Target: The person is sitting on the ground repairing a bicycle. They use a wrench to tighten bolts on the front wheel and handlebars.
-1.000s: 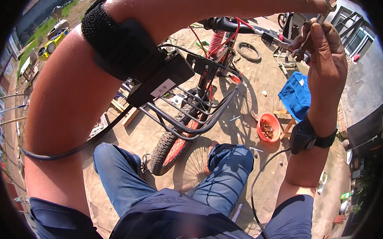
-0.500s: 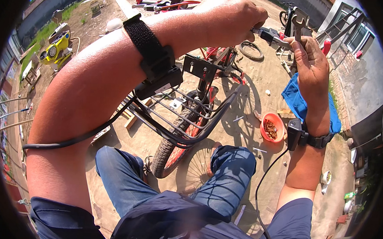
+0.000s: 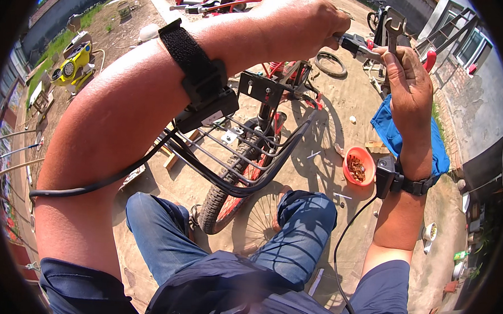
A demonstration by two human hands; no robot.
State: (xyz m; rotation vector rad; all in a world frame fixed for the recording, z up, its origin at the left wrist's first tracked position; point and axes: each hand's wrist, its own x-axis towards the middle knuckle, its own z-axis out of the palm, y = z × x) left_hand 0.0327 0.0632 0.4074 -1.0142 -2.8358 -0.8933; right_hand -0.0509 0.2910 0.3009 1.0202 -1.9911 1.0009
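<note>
My left hand reaches across to the upper right, its fingers closed on a black and silver lever-like part with a bit of red on it. The far end of that part meets my right hand. An open-ended wrench stands upright in my right hand, held between thumb and fingers with its jaw up. Behind the right hand a red grip sticks out. Below my left forearm is a bicycle with a black wire rack over a knobby tyre. My left fingertips are partly hidden.
An orange bowl of small brown pieces stands on the sandy ground, near a blue cloth. A loose tyre lies farther off. At the left sits a yellow machine. A ladder leans by the right wall.
Both hands stay almost in place, with the lever-like part and wrench shifted only slightly. The wrench remains in my right hand.
</note>
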